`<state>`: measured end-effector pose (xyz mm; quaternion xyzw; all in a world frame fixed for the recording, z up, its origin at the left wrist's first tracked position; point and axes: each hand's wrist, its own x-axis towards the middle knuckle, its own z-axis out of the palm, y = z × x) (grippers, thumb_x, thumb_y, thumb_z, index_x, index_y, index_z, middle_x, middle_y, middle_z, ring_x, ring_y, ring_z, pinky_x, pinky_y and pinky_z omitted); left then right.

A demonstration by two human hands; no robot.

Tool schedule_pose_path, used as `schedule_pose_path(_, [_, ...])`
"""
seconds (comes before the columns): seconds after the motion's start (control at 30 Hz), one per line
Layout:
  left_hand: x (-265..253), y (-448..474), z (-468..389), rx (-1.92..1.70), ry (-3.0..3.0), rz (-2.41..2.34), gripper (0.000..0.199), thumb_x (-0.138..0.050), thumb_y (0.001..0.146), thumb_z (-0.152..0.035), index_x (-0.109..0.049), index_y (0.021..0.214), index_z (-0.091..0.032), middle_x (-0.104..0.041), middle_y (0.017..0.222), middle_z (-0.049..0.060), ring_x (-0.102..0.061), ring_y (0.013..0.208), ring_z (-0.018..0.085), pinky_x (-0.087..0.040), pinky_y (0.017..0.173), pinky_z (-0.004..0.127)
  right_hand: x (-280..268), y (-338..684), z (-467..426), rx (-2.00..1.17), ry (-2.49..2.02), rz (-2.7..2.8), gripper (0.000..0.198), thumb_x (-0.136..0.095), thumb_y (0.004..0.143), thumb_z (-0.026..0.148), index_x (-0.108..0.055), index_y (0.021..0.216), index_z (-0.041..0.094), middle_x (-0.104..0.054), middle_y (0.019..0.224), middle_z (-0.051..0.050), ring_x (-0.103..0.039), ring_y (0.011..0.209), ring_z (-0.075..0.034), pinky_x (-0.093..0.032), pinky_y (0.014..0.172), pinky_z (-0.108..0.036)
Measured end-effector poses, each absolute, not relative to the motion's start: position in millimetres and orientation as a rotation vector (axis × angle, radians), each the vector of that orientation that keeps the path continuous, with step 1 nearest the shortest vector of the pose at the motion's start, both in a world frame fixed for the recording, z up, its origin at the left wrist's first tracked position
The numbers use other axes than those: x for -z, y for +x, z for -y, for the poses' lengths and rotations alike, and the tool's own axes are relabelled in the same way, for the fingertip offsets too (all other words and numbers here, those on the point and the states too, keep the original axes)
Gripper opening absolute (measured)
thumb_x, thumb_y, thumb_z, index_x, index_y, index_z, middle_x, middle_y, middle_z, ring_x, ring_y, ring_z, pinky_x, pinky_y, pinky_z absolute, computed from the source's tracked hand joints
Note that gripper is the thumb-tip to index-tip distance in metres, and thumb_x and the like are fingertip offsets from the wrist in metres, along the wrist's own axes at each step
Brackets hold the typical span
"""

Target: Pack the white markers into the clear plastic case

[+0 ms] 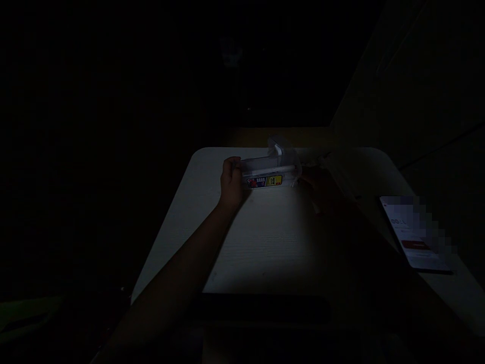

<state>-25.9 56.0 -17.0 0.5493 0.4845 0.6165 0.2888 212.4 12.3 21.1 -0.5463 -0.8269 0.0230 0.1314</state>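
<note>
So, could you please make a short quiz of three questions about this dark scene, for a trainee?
1. True or false: the left hand touches the left end of the clear plastic box.
2. Which thing lies at the right edge of the white table? A) a lit phone B) a cup C) a book
3. Fill in: the coloured label is on the box side that faces the ____.

Key
1. True; the hand grips that end.
2. A; the phone lies there, screen lit.
3. Camera. The right hand is at the box's right end, too dark to judge its grip.
</note>
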Motion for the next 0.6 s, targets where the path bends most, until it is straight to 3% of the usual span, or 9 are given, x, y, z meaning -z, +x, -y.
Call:
schedule_pose_path(0.2, [20,-29,-60,-1.632,1.475,-1.255,0.019,-0.045,0.085,-0.036,-0.053,0.098,-0.024,-0.054,0.086,0.001,-0.051,0.078,0.016,-0.042,0.068,0.027,-22,209,-15,0.037,-1.728,2.342,0.035,-0.033,0.090,0.025,-0.064,0.106,0.019,-0.059,0.120,-0.007,-0.051,0.111,-0.023,-0.031,0.096,-0.037])
schedule_pose_path(0.4, [21,-29,-62,-1.637,1.462,-1.253,0.019,-0.045,0.083,-0.032,-0.054,0.097,-0.023,-0.056,0.088,0.001,-0.052,0.081,0.016,-0.042,0.070,0.027,-21,201,-22,0.217,-1.920,2.291,0.033,-0.036,0.089,0.027,-0.065,0.099,0.016,-0.063,0.107,-0.009,-0.051,0.104,-0.026,-0.030,0.085,-0.039])
schedule_pose_path(0.6, [24,-28,-63,-1.635,1.436,-1.242,0.020,-0.047,0.084,-0.036,-0.054,0.098,-0.024,-0.055,0.085,0.001,-0.051,0.076,0.015,-0.041,0.066,0.026,-20,205,-21,0.250,-1.895,2.319,0.034,-0.035,0.089,0.025,-0.064,0.106,0.019,-0.060,0.115,-0.008,-0.049,0.106,-0.027,-0.029,0.085,-0.040])
